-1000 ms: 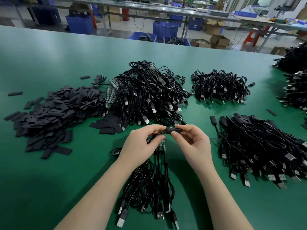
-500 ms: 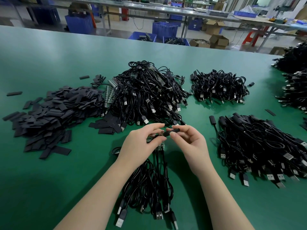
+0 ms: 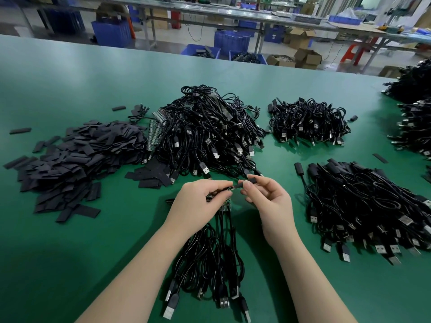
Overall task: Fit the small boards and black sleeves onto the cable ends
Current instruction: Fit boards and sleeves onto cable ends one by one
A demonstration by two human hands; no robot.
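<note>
1. Cables dominate the green table (image 3: 70,229): a big tangled heap of cables (image 3: 210,131) at centre, a smaller cluster (image 3: 307,122) behind right, and a pile at right (image 3: 363,206) whose ends seem already to carry sleeves.
2. Loose flat black sleeves (image 3: 77,155) lie heaped at left, well apart from the hands. A row of small green boards (image 3: 154,134) sits at the left edge of the centre heap.
3. A short bundle of cables (image 3: 210,257) runs from under the hands toward the onlooker's near edge, USB plugs at the near end.
4. Left hand (image 3: 198,203): fingers curled round the top of that bundle, thumb and forefinger pinching one cable end with a small board (image 3: 227,202) showing below the knuckles.
5. Right hand (image 3: 270,201): thumb and forefinger pinch a black sleeve (image 3: 247,183); the other fingers are loosely curled.
6. Key relation: the sleeve's long axis lies roughly left to right, tilted slightly up to the right. Its left mouth faces the board end held at the left fingertips, just beside it; whether the tip has entered cannot be told.
7. Judgement: sleeve-fitting step in hand. The next move calls for the right hand to slide the sleeve leftward along its own axis while the left holds steady. The right hand is the nearer to the sleeve.
8. Risk: a board corner could catch on the sleeve mouth.
</note>
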